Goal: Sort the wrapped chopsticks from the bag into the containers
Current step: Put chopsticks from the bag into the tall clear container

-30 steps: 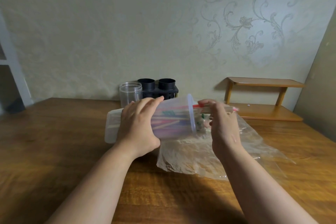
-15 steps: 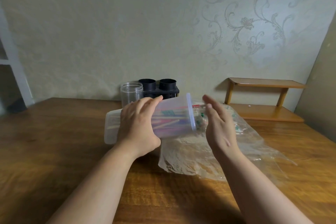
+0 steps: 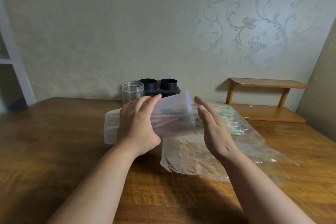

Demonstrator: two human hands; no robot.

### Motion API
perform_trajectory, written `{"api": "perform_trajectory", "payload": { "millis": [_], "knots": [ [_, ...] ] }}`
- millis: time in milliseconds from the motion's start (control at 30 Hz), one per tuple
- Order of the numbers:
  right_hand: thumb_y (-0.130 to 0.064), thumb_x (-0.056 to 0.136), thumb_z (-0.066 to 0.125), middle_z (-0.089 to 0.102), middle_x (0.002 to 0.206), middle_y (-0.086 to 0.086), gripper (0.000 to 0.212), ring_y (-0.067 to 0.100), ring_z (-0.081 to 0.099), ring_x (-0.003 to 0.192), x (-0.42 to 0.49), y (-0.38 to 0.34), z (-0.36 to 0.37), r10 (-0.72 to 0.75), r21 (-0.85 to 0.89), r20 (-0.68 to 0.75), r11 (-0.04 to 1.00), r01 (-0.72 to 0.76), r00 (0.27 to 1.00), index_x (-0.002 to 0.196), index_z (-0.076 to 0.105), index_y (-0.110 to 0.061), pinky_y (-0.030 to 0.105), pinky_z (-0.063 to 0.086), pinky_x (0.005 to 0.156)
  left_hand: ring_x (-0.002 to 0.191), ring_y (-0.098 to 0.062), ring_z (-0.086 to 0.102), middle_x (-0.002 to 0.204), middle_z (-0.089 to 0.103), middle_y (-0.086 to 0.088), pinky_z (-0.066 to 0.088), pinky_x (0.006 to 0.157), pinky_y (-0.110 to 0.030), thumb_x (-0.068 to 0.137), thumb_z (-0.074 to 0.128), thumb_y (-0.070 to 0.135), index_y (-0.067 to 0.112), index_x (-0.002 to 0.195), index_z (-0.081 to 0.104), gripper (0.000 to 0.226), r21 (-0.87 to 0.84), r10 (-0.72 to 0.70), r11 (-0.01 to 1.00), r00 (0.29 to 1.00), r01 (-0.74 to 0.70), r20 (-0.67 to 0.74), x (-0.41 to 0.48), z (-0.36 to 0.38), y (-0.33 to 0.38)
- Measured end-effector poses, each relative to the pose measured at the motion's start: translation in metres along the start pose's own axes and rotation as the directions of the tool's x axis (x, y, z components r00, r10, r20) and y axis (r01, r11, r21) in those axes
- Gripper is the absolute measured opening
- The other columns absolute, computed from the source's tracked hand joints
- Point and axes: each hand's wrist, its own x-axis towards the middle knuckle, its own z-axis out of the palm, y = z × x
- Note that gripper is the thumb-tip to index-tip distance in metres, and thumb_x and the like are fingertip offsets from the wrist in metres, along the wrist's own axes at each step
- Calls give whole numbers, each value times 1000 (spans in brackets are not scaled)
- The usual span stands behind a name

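Note:
My left hand (image 3: 138, 123) grips a translucent plastic container (image 3: 172, 112) tipped on its side, its mouth facing right. Several red, pink and green wrapped chopsticks lie inside it. My right hand (image 3: 212, 127) is flat and open just right of the container's rim, fingers straight, holding nothing. Behind that hand, a clear plastic bag (image 3: 245, 143) is spread on the table with more wrapped chopsticks (image 3: 229, 118) in it, green and red print on white wrappers.
A clear round jar (image 3: 132, 92) and a black two-cup holder (image 3: 160, 87) stand at the back by the wall. A small wooden shelf (image 3: 267, 100) sits at the back right. The wooden table (image 3: 54, 142) spreads out to the left and front.
My right hand has let go of a red-tipped wrapped chopstick at the container's mouth and opened flat, drawing slightly back to the right. The left hand keeps its hold on the container.

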Motion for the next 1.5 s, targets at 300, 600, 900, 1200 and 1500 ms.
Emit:
{"api": "perform_trajectory", "payload": {
  "millis": [300,600,900,1200,1500],
  "knots": [
    [-55,87,43,69,117,-8,44,13,63,112,4,-1,-13,32,14,-217,999,-30,976,116,65,-30,49,49,98,124,-20,37,138,46,-1,33,106,-47,52,88,15,24,147,40,107,-17,-85,996,993,84,-81,2,-4,3],
    [-8,93,49,66,58,11,22,21,54,46,6,-9,-29,177,-54,54,983,-174,983,77,62,-3,28,40,44,127,-23,36,142,42,0,33,106,-46,53,91,18,28,149,33,112,-25,-184,983,975,182,-128,2,-6,0],
    [-13,98,41,62,52,13,33,22,44,39,-4,-24,-37,242,-298,377,946,-131,894,72,59,-2,24,35,40,125,-24,40,140,45,0,32,106,-45,51,91,19,28,148,36,113,-25,-208,978,961,207,-182,3,-3,-2],
    [-14,97,43,75,81,11,23,23,71,68,-5,-20,-31,522,-559,437,795,-233,732,83,61,-7,36,58,63,125,-24,36,142,42,2,32,106,-46,50,89,17,31,149,33,115,-47,-246,969,949,242,-195,2,-3,-2],
    [-20,93,61,72,65,3,10,11,60,50,-4,-15,-31,488,-680,428,728,-84,761,87,61,-12,23,53,52,126,-23,36,142,42,3,29,107,-42,49,88,16,30,149,34,114,-40,-230,973,958,226,-172,3,-2,-1]
  ]
}}
